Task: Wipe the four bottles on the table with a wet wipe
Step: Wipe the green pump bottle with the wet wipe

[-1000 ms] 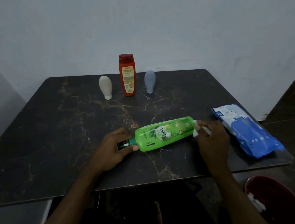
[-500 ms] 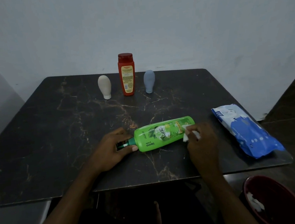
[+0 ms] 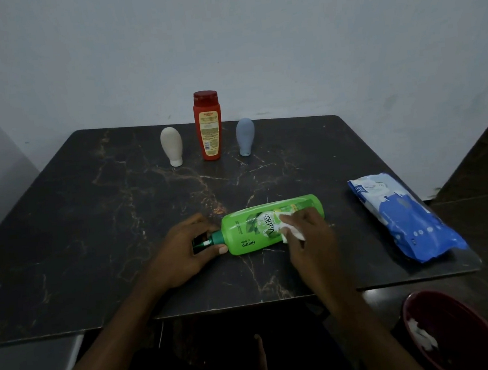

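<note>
A green bottle lies on its side on the dark marble table, cap end to the left. My left hand grips its neck and cap. My right hand presses a white wet wipe onto the middle of the bottle's label. At the back of the table stand a cream bottle, a tall red bottle and a grey-blue bottle, all upright in a row.
A blue and white pack of wipes lies near the table's right edge. A dark red bin with used white wipes inside stands on the floor at the lower right. A pale wall rises behind the table.
My right hand has slid the wipe leftward along the green bottle, from its base end to the middle of the label. My left hand has stayed on the neck.
</note>
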`<state>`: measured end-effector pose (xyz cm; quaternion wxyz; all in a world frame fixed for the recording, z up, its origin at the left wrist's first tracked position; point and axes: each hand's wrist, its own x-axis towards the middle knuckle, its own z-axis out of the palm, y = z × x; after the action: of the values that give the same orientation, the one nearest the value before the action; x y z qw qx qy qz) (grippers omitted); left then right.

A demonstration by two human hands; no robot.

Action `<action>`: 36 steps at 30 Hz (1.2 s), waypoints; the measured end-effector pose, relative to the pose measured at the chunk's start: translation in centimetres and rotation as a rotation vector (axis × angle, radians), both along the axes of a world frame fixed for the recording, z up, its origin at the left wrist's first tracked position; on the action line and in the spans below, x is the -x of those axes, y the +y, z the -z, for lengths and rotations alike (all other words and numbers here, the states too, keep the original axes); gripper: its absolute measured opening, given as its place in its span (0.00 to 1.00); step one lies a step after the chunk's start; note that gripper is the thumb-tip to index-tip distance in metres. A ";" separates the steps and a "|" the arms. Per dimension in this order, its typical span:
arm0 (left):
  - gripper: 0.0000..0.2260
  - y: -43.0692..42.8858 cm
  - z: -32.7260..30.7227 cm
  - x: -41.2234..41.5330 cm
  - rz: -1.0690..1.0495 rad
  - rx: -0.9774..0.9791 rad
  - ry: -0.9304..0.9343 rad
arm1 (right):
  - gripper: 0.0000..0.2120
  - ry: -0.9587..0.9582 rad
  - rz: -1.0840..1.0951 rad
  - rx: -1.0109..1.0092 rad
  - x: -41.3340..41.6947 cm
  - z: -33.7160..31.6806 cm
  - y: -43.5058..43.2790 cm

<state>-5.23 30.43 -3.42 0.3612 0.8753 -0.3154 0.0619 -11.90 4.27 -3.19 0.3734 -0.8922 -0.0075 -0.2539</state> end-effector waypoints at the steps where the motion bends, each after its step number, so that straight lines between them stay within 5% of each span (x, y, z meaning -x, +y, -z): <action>1: 0.10 -0.1 0.0 0.0 0.001 -0.007 -0.011 | 0.13 -0.008 0.025 -0.005 -0.1 0.0 -0.7; 7: 0.09 -0.3 0.0 0.1 -0.005 -0.031 -0.046 | 0.13 0.050 0.284 -0.067 -1.6 -0.3 -4.1; 17: 0.09 -0.4 -0.3 0.4 0.002 -0.022 -0.057 | 0.14 -0.044 -0.061 -0.002 -0.2 1.6 4.4; 20: 0.09 -0.3 -0.2 0.4 0.009 -0.019 -0.058 | 0.10 0.015 0.088 -0.117 -0.8 1.3 1.3; 25: 0.09 -0.4 -0.2 0.3 0.014 -0.011 -0.058 | 0.12 0.020 0.290 0.002 -1.3 0.3 -3.2; 36: 0.10 -0.4 -0.6 0.7 0.018 -0.004 -0.072 | 0.16 -0.085 -0.070 0.033 -0.3 1.2 7.8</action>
<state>-5.88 30.01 -2.86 0.3486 0.8704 -0.3361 0.0895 -11.60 12.04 -4.35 0.3667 -0.8858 -0.0588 -0.2783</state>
